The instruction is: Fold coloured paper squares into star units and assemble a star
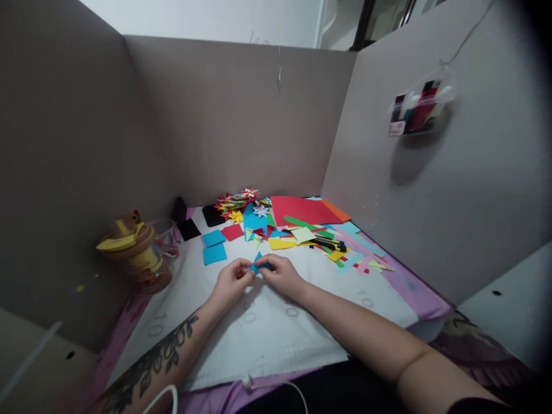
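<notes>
Between the fingertips of both hands is a small folded piece of blue paper [257,263], its pointed tip showing above the fingers. My left hand [234,280] pinches its left side, and my right hand [281,275] grips it from the right. Parts of the paper are hidden behind the fingers. Just beyond, blue paper squares [214,254] and a red paper square [233,232] lie on the white cloth [267,345]. Small folded red and pale green pieces [261,234] rest a little farther back.
Folded paper stars [236,202] are heaped at the back. Right of them are red sheets [302,210], coloured strips [360,261] and a black and yellow cutter [330,243]. A brown and yellow pot [133,253] stands left. Grey panels surround the table; a clear bag [422,109] hangs right.
</notes>
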`<action>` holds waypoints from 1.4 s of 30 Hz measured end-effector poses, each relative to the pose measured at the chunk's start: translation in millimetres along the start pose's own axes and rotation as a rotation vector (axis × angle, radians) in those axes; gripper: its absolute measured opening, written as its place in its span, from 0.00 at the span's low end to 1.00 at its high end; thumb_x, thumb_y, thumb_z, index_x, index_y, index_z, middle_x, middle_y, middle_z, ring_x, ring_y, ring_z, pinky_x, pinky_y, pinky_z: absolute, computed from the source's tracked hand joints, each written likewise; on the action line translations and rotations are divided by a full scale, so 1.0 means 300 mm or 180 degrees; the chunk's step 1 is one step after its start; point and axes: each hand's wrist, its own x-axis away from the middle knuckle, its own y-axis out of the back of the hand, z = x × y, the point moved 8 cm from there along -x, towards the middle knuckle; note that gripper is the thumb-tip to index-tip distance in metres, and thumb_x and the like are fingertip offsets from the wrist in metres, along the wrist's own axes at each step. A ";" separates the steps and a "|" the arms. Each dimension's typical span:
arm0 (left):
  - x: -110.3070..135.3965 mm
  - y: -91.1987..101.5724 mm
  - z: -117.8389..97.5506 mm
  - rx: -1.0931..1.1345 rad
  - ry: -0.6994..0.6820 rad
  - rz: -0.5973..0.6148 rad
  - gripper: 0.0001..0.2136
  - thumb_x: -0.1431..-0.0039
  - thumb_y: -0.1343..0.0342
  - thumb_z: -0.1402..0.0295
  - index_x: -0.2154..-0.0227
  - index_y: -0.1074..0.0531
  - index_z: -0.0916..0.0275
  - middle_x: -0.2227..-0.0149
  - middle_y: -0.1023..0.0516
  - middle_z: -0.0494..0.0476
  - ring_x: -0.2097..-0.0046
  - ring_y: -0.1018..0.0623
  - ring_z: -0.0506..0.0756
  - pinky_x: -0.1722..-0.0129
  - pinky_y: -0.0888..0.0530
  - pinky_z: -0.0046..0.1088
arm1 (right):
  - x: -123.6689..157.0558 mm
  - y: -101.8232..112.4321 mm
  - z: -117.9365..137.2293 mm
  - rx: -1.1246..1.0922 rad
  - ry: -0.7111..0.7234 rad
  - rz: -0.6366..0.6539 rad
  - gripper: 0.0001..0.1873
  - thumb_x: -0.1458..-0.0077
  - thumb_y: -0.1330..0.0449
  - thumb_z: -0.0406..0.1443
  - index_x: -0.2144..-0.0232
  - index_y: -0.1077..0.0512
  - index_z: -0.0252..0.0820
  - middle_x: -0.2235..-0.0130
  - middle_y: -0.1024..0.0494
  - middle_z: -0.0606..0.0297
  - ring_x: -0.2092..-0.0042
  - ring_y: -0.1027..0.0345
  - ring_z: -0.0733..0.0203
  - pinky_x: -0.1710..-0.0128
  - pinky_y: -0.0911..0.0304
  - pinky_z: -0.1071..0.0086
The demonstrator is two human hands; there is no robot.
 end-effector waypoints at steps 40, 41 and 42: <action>0.020 0.020 -0.069 0.0072 -0.0204 -0.0259 0.04 0.54 0.46 0.71 0.75 0.27 0.64 0.75 0.27 0.50 0.73 0.30 0.49 0.73 0.33 0.22 | 0.025 -0.087 -0.109 -0.2657 -0.1784 0.0001 0.05 0.63 0.45 0.32 0.78 0.31 0.37 0.85 0.31 0.69 0.82 0.39 0.69 0.82 0.46 0.76; 0.021 0.019 -0.075 -0.0081 -0.0237 -0.0259 0.04 0.55 0.46 0.72 0.74 0.28 0.64 0.74 0.27 0.51 0.72 0.29 0.49 0.72 0.33 0.23 | 0.023 -0.081 -0.103 -0.2496 -0.1693 0.0022 0.04 0.61 0.45 0.32 0.77 0.31 0.37 0.84 0.31 0.68 0.82 0.40 0.69 0.81 0.47 0.76; 0.022 0.019 -0.080 -0.0229 -0.0278 -0.0273 0.04 0.55 0.46 0.72 0.75 0.28 0.64 0.74 0.27 0.51 0.71 0.29 0.50 0.72 0.33 0.23 | 0.021 -0.074 -0.095 -0.2302 -0.1575 0.0031 0.04 0.58 0.45 0.33 0.77 0.32 0.37 0.84 0.31 0.68 0.82 0.40 0.69 0.81 0.47 0.76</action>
